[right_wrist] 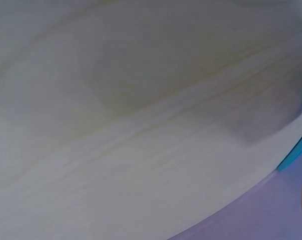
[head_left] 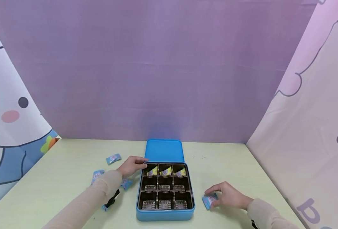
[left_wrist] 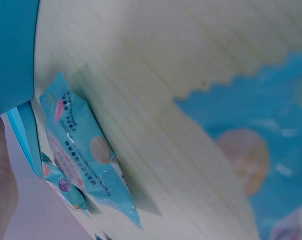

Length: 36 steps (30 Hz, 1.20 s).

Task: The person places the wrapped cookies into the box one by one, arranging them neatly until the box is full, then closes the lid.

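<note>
An open blue tin [head_left: 165,214] holds a dark tray with nine compartments. The three back compartments each hold a yellow and purple wrapped sweet [head_left: 166,171]; the other compartments are bare. My left hand [head_left: 133,165] reaches to the tin's back left corner, its fingers resting on the rim. My right hand [head_left: 227,194] lies right of the tin with thumb and fingers curled on a blue sweet packet [head_left: 210,201] on the table. In the left wrist view a blue packet [left_wrist: 80,155] lies beside the tin's wall [left_wrist: 10,50]. The right wrist view shows mostly blurred table.
The tin's blue lid [head_left: 164,150] lies flat just behind it. Several blue packets lie left of the tin, such as one [head_left: 113,158] at the back and another [head_left: 97,175] nearer me. Purple and cartoon-printed curtains enclose the pale green table [head_left: 71,165].
</note>
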{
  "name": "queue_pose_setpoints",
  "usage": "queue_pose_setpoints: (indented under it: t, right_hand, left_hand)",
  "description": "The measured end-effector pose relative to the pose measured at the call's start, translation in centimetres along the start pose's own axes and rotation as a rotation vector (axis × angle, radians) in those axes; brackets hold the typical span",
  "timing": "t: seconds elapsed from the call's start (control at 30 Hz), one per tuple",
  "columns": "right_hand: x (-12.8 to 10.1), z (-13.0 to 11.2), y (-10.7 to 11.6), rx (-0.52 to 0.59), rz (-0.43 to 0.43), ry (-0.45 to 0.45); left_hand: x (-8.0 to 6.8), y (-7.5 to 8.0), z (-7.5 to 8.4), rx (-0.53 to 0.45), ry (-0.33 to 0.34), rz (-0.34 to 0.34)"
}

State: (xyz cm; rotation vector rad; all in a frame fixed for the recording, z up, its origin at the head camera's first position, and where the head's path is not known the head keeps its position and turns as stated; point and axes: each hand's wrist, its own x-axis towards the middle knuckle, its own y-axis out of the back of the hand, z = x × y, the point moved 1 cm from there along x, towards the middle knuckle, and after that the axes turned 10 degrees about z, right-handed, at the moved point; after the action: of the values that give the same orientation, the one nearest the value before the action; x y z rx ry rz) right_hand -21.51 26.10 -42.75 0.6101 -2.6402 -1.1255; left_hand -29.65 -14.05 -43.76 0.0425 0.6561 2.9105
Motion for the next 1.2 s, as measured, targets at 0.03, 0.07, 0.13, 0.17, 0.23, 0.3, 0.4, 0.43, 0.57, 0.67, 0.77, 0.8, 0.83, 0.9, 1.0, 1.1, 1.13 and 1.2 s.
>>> queue_pose_setpoints:
  t: [0.03, 0.07, 0.13, 0.17, 0.23, 0.3, 0.4, 0.43, 0.57, 0.67, 0.77, 0.8, 0.83, 0.9, 1.0, 1.1, 1.13, 1.2]
  right_hand:
    - [-0.05, 0.09, -0.03, -0.004, 0.002, -0.001]
    - [-0.09, 0.18, -0.07, -0.008, 0.004, 0.001]
    - [-0.15, 0.4, -0.16, -0.016, 0.006, 0.007]
    - [-0.18, 0.54, -0.2, -0.021, 0.006, 0.012]
    - [-0.24, 0.77, -0.29, -0.03, 0.004, 0.027]
    - [-0.25, 0.97, -0.4, -0.039, 0.006, 0.053]
    - [-0.19, 1.04, -0.49, -0.056, 0.012, 0.079]
    - [-0.17, 1.02, -0.49, -0.061, 0.014, 0.079]
    - [-0.13, 0.84, -0.5, -0.076, 0.013, 0.066]
    - [-0.07, 0.81, -0.52, -0.088, 0.017, 0.07]
    - [0.04, 0.84, -0.53, -0.107, 0.027, 0.091]
    - [0.1, 0.85, -0.54, -0.113, 0.03, 0.096]
    - [0.16, 0.81, -0.56, -0.117, 0.033, 0.104]
    - [0.29, 0.71, -0.58, -0.123, 0.036, 0.105]
    - [0.41, 0.57, -0.6, -0.126, 0.04, 0.103]
    - [0.48, 0.46, -0.59, -0.135, 0.042, 0.106]
    - [0.53, 0.43, -0.6, -0.139, 0.046, 0.109]
    - [0.7, 0.34, -0.6, -0.147, 0.054, 0.11]
  left_hand:
    - [-0.04, 0.01, 0.06, 0.001, 0.0, 0.0]
    - [-0.08, 0.02, 0.14, 0.003, -0.002, 0.0]
    - [-0.15, 0.05, 0.34, 0.004, -0.004, 0.002]
    - [-0.17, 0.06, 0.41, 0.005, -0.006, -0.001]
    - [-0.19, 0.05, 0.53, 0.006, -0.008, -0.006]
    - [-0.18, 0.04, 0.55, 0.009, -0.005, -0.007]
    - [-0.19, 0.06, 0.63, 0.013, 0.005, 0.002]
    - [-0.22, 0.1, 0.67, 0.019, 0.002, 0.003]
    - [-0.39, 0.17, 0.85, 0.021, 0.005, -0.006]
    - [-0.46, 0.16, 0.85, 0.023, 0.006, -0.014]
    - [-0.4, 0.1, 0.83, 0.016, 0.016, -0.003]
    - [-0.36, 0.09, 0.8, 0.017, 0.016, 0.0]
    - [-0.32, 0.1, 0.81, 0.017, 0.017, 0.002]
    - [-0.26, 0.06, 0.78, 0.014, 0.021, 0.004]
    - [-0.2, -0.02, 0.69, 0.016, 0.005, -0.002]
    - [-0.23, -0.17, 0.68, 0.012, 0.005, -0.003]
    - [-0.24, -0.19, 0.7, 0.013, 0.003, -0.001]
    - [-0.18, -0.18, 0.71, 0.016, 0.009, 0.004]
